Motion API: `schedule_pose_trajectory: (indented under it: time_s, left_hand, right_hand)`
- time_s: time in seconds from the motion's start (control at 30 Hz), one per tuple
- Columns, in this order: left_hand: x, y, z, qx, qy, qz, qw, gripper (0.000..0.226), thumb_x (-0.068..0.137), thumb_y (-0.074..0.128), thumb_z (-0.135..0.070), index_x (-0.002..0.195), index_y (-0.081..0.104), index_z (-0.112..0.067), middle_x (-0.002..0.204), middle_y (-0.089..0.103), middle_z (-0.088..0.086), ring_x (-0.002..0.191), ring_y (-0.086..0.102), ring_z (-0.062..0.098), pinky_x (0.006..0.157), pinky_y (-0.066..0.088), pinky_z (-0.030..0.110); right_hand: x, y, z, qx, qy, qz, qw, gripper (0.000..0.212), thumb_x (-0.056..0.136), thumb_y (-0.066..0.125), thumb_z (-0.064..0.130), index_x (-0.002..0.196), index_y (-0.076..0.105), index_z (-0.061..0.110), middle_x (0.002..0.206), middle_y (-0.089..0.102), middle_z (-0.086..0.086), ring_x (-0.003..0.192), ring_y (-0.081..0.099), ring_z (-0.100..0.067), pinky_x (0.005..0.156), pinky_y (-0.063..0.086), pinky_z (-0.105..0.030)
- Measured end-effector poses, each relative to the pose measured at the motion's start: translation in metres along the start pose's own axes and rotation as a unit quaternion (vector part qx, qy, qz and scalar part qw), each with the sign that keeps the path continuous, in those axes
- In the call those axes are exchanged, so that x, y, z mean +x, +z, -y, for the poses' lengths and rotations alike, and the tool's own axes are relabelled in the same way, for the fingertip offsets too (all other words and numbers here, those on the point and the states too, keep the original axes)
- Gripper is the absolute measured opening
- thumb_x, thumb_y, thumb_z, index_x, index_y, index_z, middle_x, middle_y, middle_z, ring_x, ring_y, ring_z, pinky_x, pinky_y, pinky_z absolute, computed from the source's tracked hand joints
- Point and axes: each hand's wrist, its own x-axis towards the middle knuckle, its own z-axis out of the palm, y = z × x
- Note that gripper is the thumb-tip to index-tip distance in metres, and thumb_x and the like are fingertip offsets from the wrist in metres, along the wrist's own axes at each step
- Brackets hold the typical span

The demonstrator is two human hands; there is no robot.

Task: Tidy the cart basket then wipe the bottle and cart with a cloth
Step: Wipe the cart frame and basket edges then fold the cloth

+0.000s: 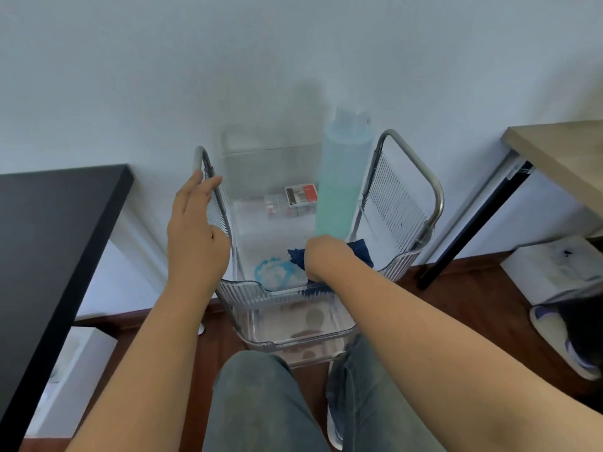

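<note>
the dark blue cloth [360, 252] sat bunched in the right hand [321, 256], fist closed on it, at the cart basket [399, 259] front right corner, touching the tall green bottle [341, 184] base. a hard wipe might topple it. the left hand [194, 230], fingers loose, steadied the left rail. a small box [301, 196] lay at the back.
</note>
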Motion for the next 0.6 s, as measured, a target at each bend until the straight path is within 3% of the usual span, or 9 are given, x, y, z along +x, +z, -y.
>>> schedule_pose_trajectory:
  time_s: [0.07, 0.13, 0.2, 0.27, 0.37, 0.4, 0.47, 0.53, 0.6]
  left_hand:
    - [0.000, 0.000, 0.000, -0.013, 0.000, 0.001, 1.000, 0.080, 0.075, 0.035, 0.025, 0.138, 0.053, -0.020, 0.155, 0.035, 0.000, 0.134, 0.048, 0.015, 0.092, 0.030, -0.007]
    - [0.000, 0.000, -0.001, -0.030, -0.003, 0.001, 1.000, 0.079, 0.075, 0.035, 0.026, 0.135, 0.055, -0.020, 0.154, 0.036, -0.001, 0.132, 0.048, 0.011, 0.092, 0.032, -0.007]
    - [0.000, -0.001, 0.000, -0.039, -0.003, 0.002, 0.999, 0.080, 0.073, 0.034, 0.026, 0.134, 0.056, -0.021, 0.153, 0.037, -0.002, 0.130, 0.050, 0.009, 0.094, 0.034, -0.004]
    - [-0.001, 0.000, 0.000, -0.054, -0.001, -0.003, 0.999, 0.080, 0.072, 0.032, 0.026, 0.133, 0.056, -0.020, 0.151, 0.039, -0.005, 0.128, 0.052, 0.008, 0.097, 0.036, -0.001]
    - [-0.006, 0.004, -0.002, -0.119, -0.021, -0.041, 0.992, 0.064, 0.080, 0.030, 0.018, 0.129, 0.055, -0.015, 0.141, 0.046, -0.019, 0.114, 0.063, 0.006, 0.099, 0.045, 0.012]
    - [-0.007, 0.005, -0.003, -0.144, -0.035, -0.059, 0.987, 0.058, 0.085, 0.030, 0.015, 0.128, 0.055, -0.015, 0.141, 0.049, -0.017, 0.106, 0.067, 0.004, 0.095, 0.047, 0.013]
    - [-0.008, 0.007, -0.004, -0.169, -0.050, -0.080, 0.981, 0.055, 0.089, 0.030, 0.012, 0.128, 0.052, -0.020, 0.144, 0.051, -0.008, 0.095, 0.070, 0.002, 0.087, 0.045, 0.006]
    - [-0.008, 0.007, -0.004, -0.170, -0.051, -0.084, 0.981, 0.056, 0.090, 0.030, 0.012, 0.132, 0.049, -0.019, 0.147, 0.050, -0.005, 0.098, 0.070, 0.004, 0.083, 0.044, 0.004]
    - [-0.008, 0.007, -0.004, -0.162, -0.058, -0.078, 0.982, 0.057, 0.090, 0.030, 0.013, 0.135, 0.047, -0.019, 0.149, 0.047, -0.005, 0.108, 0.067, 0.008, 0.082, 0.049, 0.008]
  right_hand:
    - [0.000, -0.004, 0.022, 0.020, -0.029, -0.020, 0.999, 0.027, 0.093, 0.055, 0.012, 0.118, 0.060, 0.003, 0.113, 0.063, -0.011, 0.107, 0.060, -0.029, 0.081, 0.047, -0.036]
    - [0.011, -0.005, 0.045, 0.040, -0.047, -0.021, 0.998, 0.022, 0.088, 0.066, 0.017, 0.108, 0.062, 0.008, 0.093, 0.062, -0.006, 0.088, 0.058, -0.026, 0.069, 0.044, -0.032]
    - [0.015, -0.009, 0.063, 0.043, -0.066, -0.031, 0.996, 0.024, 0.084, 0.072, 0.019, 0.103, 0.062, 0.010, 0.081, 0.056, -0.004, 0.081, 0.055, -0.024, 0.065, 0.044, -0.030]
    - [0.018, -0.011, 0.074, 0.020, -0.088, -0.046, 0.995, 0.025, 0.085, 0.070, 0.016, 0.107, 0.061, 0.008, 0.083, 0.057, -0.004, 0.085, 0.060, -0.024, 0.063, 0.045, -0.030]
    - [0.020, -0.008, 0.078, -0.009, -0.154, -0.068, 0.986, 0.014, 0.086, 0.061, 0.009, 0.100, 0.064, 0.008, 0.074, 0.056, -0.002, 0.073, 0.058, -0.022, 0.058, 0.047, -0.031]
    - [0.019, -0.006, 0.077, -0.009, -0.179, -0.063, 0.982, 0.017, 0.087, 0.057, 0.006, 0.100, 0.067, 0.010, 0.080, 0.063, -0.003, 0.077, 0.061, -0.023, 0.063, 0.050, -0.032]
    - [0.017, -0.003, 0.068, 0.013, -0.229, -0.043, 0.972, 0.037, 0.090, 0.052, 0.002, 0.115, 0.072, 0.020, 0.114, 0.070, 0.001, 0.099, 0.063, -0.024, 0.082, 0.053, -0.034]
    - [0.014, -0.003, 0.052, 0.040, -0.268, -0.013, 0.962, 0.040, 0.092, 0.050, 0.002, 0.118, 0.072, 0.023, 0.132, 0.063, 0.004, 0.114, 0.057, -0.024, 0.090, 0.047, -0.031]
    - [0.013, -0.001, 0.035, 0.047, -0.288, 0.024, 0.956, 0.035, 0.091, 0.053, 0.003, 0.112, 0.074, 0.020, 0.136, 0.061, 0.001, 0.125, 0.052, -0.024, 0.092, 0.042, -0.027]
